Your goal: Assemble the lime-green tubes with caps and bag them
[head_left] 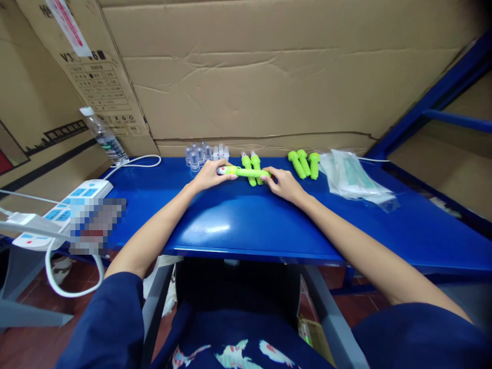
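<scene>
Held level between my two hands is a lime-green stick (249,172) with a clear tip and a bit of red at its left end. My left hand (209,175) pinches it by that clear end. The fingers of my right hand (283,183) close on the plain green end. Just behind it, two similar green sticks (252,163) with pale tips lie side by side. Several clear plastic caps (195,159) stand beyond my left hand, beside small clear pieces with white bases (221,151). Three green sticks without tips (302,164) lie to the right.
Flat plastic bags (351,174) lie at the right of the blue table (253,225). At left are a water bottle (103,136), a white power strip (71,205) with cables and a blurred-out object (98,225). Cardboard (269,77) walls the back; a blue frame (430,97) rises at right.
</scene>
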`<state>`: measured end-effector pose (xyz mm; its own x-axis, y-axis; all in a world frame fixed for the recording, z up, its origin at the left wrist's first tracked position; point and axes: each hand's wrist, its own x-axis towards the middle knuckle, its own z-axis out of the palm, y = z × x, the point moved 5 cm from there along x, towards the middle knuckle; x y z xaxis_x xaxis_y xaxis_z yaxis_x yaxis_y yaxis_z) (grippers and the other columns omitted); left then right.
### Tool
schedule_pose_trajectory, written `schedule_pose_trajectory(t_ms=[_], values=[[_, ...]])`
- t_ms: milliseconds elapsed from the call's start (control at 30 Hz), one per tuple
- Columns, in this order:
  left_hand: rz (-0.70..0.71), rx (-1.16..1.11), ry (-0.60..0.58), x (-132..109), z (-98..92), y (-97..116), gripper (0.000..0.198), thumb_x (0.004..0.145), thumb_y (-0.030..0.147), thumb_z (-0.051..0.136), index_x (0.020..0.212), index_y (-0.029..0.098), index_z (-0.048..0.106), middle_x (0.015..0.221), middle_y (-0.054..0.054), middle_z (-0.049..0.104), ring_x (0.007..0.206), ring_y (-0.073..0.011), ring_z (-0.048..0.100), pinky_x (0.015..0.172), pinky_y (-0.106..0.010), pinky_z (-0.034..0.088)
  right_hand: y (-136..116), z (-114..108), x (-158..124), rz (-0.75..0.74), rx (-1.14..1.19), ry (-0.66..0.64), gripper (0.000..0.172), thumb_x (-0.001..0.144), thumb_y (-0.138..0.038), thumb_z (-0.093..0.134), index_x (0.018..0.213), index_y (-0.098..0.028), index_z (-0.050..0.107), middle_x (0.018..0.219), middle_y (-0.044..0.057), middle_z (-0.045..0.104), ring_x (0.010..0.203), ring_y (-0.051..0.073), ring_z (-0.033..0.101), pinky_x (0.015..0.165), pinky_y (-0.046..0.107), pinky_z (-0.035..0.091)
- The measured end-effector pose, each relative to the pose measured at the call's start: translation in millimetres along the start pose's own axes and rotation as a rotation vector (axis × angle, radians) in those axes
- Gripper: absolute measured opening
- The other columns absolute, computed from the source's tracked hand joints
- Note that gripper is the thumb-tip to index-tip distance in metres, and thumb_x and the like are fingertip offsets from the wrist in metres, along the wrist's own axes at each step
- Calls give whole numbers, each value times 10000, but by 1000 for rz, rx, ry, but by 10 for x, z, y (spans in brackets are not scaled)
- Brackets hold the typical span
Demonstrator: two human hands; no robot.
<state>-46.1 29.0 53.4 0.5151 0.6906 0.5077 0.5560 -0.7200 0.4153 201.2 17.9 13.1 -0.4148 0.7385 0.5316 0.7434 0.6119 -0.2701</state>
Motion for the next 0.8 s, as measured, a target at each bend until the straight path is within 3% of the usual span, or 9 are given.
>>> schedule_pose_trajectory(t_ms=[167,300,533,667,800], values=[[36,-31,-6,1,5,-26,480,792,531,765,1094,161,722,1034,-68,763,932,-214,706,852,-299,505,-7,7,7,-46,52,-1,331,983,-401,492,1121,-161,674,963,135,731,814,274,675,753,369,512],[91,-52,57,17,4,-37,665,740,531,827,1265,167,643,1170,-115,719,1078,-253,679,954,-369,518,-62,14,-8,-102,27,-33,346,989,-424,512,1165,-167,661,1056,148,700,873,279,668,770,379,531],[146,-87,169,18,-28,-5,914,702,681,797,1434,222,498,1387,-166,544,962,-223,653,963,-426,530,-138,19,-25,-100,-104,-94,422,1011,-407,478,1325,-158,609,1150,159,658,924,299,668,782,391,543],[88,-119,267,37,-79,30,846,872,719,584,1555,290,329,1476,-169,445,1077,-246,636,1028,-441,488,-167,-21,-7,-84,-114,-62,372,1014,-331,431,1281,-152,617,1162,171,649,957,311,664,827,409,540],[6,-152,339,75,-116,-12,713,971,718,338,1585,363,257,1458,-132,459,1178,-255,608,996,-400,499,-184,-66,11,-61,-101,-17,355,1007,-306,415,1254,-142,610,1145,178,660,1010,327,657,882,422,528]])
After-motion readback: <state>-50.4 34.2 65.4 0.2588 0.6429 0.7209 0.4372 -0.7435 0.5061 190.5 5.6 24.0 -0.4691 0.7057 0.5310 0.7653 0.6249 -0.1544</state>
